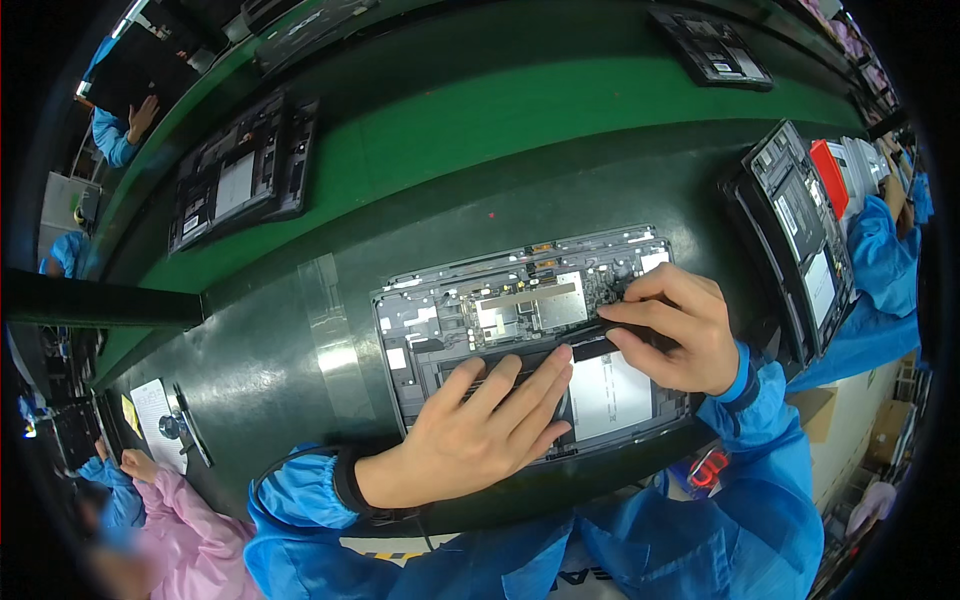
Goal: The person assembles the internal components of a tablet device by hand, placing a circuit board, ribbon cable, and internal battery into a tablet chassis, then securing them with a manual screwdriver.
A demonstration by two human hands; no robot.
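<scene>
An opened laptop base [408, 365] lies in front of me with its insides showing. A circuit board [562, 310] with a silver metal plate runs along its far part. At its near right is a flat silver-white panel [608, 405]. My left hand [470, 440] rests palm down across the near middle of the base, fingers stretched out, fingertips near a black strip [592, 347]. Over the board's right end, my right hand [690, 335] has thumb and index finger drawn together. What lies between those fingertips is too small to make out. A dark band circles each wrist.
Stacked laptop bases stand at right [800, 240] and far left [235, 180]; another [715, 50] lies at the far right. Clear tape [335, 340] crosses the dark mat. Paper [158, 420] lies at left, near a person in a pink sleeve [195, 520].
</scene>
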